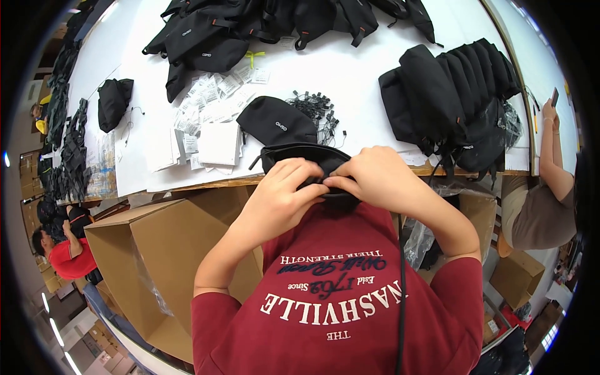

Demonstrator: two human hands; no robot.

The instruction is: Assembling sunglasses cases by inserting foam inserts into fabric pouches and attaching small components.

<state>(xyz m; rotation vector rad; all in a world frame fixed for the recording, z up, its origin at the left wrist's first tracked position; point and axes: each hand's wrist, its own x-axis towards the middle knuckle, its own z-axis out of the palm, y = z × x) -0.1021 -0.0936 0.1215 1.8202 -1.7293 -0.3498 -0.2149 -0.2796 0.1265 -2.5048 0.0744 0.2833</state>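
Note:
A black fabric bag (275, 117) lies at the table's near edge, its closed end on the white surface and its opening toward my body. My left hand (289, 187) grips the near rim of the opening with fingers curled over the fabric. Beside it, my right hand (375, 176) pinches the same rim, thumb and fingers close to the left fingertips. Whether a small part sits between the fingertips is hidden. Just beyond the bag is a heap of small black cord tags (315, 107). White paper labels (212, 94) are spread to its left, with a stack of white cards (219, 144) nearer.
Black bags (206, 40) are piled at the far side; more stand in a row (462, 87) at right. One small black bag (114, 103) lies left. Cardboard boxes (169, 250) stand below the table's left edge. Other people are at far left (69, 253) and right (544, 212).

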